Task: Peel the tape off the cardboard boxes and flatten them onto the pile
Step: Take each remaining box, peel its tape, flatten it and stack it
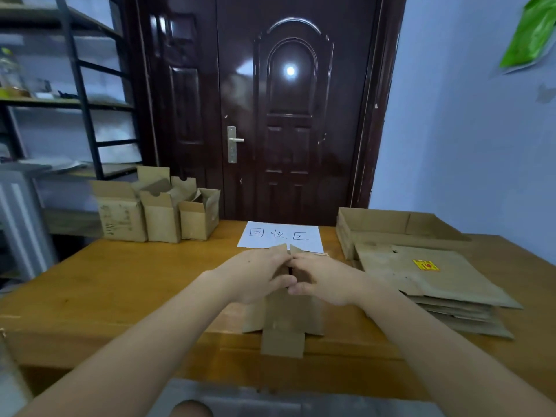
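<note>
A small brown cardboard box [288,317] stands at the middle of the wooden table [120,284], its lower flap hanging over the front edge. My left hand [255,273] and my right hand [323,278] meet on its top and grip the upper flaps, fingers curled. Any tape is hidden under my fingers. A pile of flattened boxes [433,284] lies to the right, the top sheet bearing a yellow sticker [425,265]. Three open boxes [159,212] stand at the table's back left.
A white sheet with handwritten characters [281,236] lies just beyond my hands. An open shallow carton [391,227] sits behind the pile. A dark door [270,100] stands behind the table, metal shelving [75,100] to the left, a blue wall to the right.
</note>
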